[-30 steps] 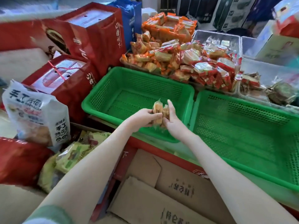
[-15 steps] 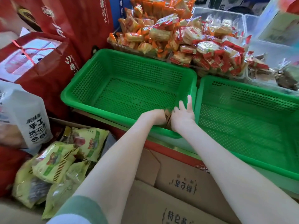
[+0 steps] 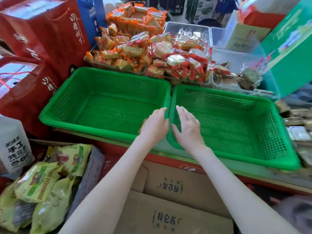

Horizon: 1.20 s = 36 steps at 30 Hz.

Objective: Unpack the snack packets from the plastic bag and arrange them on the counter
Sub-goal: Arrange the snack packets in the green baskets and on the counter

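The fingers (image 3: 182, 113) of the right hand (image 3: 187, 127) are held straight and released, with nothing grasped, over the near left corner of the right green basket (image 3: 278, 132). The left hand (image 3: 154, 125) is laid over a pale snack packet (image 3: 142, 126) in the near right corner of the left green basket (image 3: 67, 114); whether it is gripped cannot be told. Only this 1 packet is seen in the 2 baskets, so the arranging is judged barely begun. Yellow-green snack bags (image 3: 42, 179) are left lower left.

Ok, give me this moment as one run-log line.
left hand: over left green plastic mesh basket near corner, tan snack packet peeking beneath, grip unclear | right hand: open, over right green plastic mesh basket
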Tool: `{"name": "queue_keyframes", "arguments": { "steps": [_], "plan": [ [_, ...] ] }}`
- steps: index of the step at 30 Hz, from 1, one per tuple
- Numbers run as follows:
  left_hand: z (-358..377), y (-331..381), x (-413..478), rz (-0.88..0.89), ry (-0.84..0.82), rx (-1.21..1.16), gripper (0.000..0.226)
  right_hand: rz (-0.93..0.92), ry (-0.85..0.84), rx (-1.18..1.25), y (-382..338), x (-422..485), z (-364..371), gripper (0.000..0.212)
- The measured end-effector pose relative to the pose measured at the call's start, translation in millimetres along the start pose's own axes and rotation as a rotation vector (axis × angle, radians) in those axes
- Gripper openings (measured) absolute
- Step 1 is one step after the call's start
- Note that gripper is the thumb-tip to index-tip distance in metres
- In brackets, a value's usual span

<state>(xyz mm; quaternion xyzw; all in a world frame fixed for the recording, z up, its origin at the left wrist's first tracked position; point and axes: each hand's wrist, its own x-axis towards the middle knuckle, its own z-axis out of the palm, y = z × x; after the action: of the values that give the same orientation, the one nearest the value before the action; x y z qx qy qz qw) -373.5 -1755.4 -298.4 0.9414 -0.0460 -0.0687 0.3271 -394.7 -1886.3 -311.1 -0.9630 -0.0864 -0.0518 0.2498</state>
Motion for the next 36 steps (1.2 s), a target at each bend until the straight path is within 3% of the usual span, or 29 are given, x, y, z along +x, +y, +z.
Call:
{"name": "queue_keyframes", "arguments": {
  "steps": [5, 11, 15, 18, 22, 27, 33, 36],
  "plan": [
    [53.8, 100.8, -15.3, 0.165, 0.055, -0.114, 0.046, 0.151, 0.185, 0.048, 80.6, -48.3, -75.2, 0.06],
    [159.3, 240.2, -28.2, 0.311, -0.077, -0.1, 0.049, 0.398, 0.378, -0.018, 231.4, -123.0, -173.9, 0.06],
    [232.3, 313.2, -25.0, 0.337, -0.164, 0.009, 0.056, 0.544, 0.296, -0.1, 329.1, -157.9, -220.7, 0.063],
    [274.3, 344.7, -4.0, 0.272, -0.192, 0.085, 0.061, 0.553, 0.226, -0.112, 372.8, -161.4, -231.7, 0.07],
    [314.0, 372.6, 36.9, 0.132, -0.156, 0.199, 0.05, 0.363, 0.134, -0.154, 402.7, -138.2, -236.5, 0.077],
    [329.5, 384.9, 60.2, 0.015, -0.164, 0.381, 0.044, 0.325, 0.044, -0.188, 407.2, -117.7, -231.7, 0.065],
    [327.8, 399.6, 58.7, -0.167, -0.24, 0.387, 0.066, 0.361, 0.164, -0.05, 413.3, -124.9, -234.6, 0.066],
    [324.6, 408.6, 59.5, -0.236, -0.257, 0.428, 0.054, 0.38, 0.271, 0.029, 423.4, -135.9, -240.1, 0.065]
  ]
}}
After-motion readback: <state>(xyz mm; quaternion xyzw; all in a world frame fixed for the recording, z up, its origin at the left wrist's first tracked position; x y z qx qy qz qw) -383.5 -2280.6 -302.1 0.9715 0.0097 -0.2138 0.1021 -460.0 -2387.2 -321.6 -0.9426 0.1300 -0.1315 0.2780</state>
